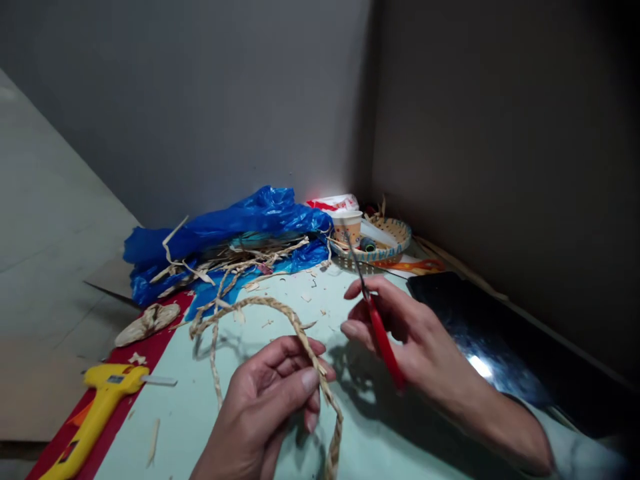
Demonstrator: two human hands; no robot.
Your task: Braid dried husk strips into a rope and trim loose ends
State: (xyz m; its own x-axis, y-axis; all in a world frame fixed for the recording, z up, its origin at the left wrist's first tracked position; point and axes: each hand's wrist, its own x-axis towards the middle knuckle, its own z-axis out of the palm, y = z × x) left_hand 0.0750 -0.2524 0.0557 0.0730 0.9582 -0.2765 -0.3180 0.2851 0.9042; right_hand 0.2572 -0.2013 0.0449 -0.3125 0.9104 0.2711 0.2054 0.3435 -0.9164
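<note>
My left hand (270,400) pinches a braided straw cord (295,323) between thumb and fingers. The cord arches from the far left over the table and hangs down past my fingers toward the bottom edge. To its right, my right hand (395,320) holds scissors (383,347) with red handles, their dark blades pointing up and away. The blades are apart from the cord. Whether they are spread cannot be made out. Small twigs of fibre stick out from the braid near my left thumb.
A yellow glue gun (103,407) lies at the left on a red strip. Behind are a blue plastic bag (235,217) with dry straw (255,253), and a woven basket (397,243) holding a paper cup (347,227). A dark glossy panel (490,333) lies at right. Straw scraps dot the pale tabletop.
</note>
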